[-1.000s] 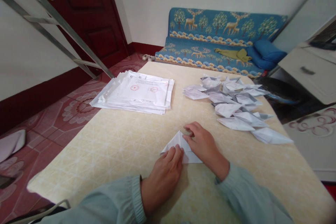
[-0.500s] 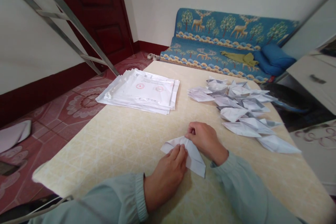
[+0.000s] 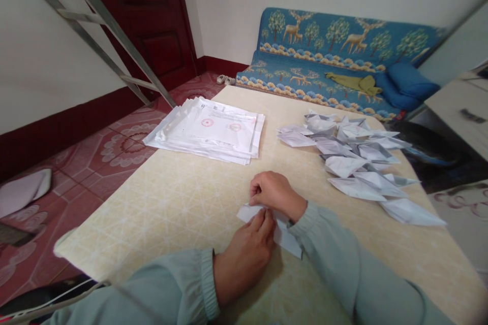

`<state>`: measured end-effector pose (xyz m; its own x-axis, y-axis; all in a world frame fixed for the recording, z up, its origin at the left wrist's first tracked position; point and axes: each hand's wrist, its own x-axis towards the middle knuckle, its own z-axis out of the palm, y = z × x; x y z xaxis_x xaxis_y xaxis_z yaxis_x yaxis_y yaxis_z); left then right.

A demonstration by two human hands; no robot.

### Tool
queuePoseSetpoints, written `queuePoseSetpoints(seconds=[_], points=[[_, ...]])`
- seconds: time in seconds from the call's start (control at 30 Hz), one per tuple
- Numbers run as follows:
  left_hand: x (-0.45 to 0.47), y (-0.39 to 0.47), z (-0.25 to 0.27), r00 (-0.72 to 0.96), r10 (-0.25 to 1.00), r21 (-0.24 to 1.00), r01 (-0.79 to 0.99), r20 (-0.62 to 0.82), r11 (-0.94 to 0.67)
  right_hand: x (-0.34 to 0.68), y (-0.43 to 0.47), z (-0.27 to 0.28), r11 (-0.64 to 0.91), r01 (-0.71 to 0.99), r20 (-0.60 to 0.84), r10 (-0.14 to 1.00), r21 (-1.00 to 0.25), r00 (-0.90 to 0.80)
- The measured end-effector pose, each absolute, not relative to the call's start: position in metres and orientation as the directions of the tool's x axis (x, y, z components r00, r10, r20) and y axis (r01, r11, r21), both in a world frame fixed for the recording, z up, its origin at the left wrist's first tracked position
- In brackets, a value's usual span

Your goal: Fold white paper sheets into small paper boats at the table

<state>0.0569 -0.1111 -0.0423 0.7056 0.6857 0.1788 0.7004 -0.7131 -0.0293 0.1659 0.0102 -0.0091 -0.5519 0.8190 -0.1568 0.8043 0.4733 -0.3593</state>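
A folded piece of white paper (image 3: 288, 241) lies on the table in front of me, partly covered by both hands. My left hand (image 3: 246, 254) presses on its middle, the fingers held close together and the fingertips at a fold. Above it, my right hand (image 3: 275, 193) is closed with thumb and fingers pinching the paper's far edge toward its left end. The right wrist and cuff hang over the paper's right part. To the right, several folded paper boats (image 3: 356, 188) sit in a loose heap.
A stack of printed sheets (image 3: 221, 129) with red stamps lies at the table's far left. The patterned tablecloth (image 3: 160, 213) covers the table. Behind stands a blue sofa (image 3: 290, 63) with deer on it. A metal ladder (image 3: 114, 28) leans at left, by a dark red door (image 3: 152, 5).
My right hand has moved left along the paper's far edge, and that edge now looks folded down, making the paper narrower. My left hand stays pressed on the paper.
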Motion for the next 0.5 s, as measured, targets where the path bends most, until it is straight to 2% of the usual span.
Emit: queuePoseSetpoints(seconds=[0.23,0.5], points=[[0.057,-0.11,-0.037,0.699,0.71,0.067,0.707,0.082,-0.704,0.139,-0.004,-0.011,0.523,0.778,-0.1,0.804,-0.348,-0.586],[0.056,-0.111,-0.044,0.688,0.702,0.029,0.71,0.185,-0.704,0.212,0.0,-0.007,0.361,0.87,-0.126,0.898,-0.336,-0.422]])
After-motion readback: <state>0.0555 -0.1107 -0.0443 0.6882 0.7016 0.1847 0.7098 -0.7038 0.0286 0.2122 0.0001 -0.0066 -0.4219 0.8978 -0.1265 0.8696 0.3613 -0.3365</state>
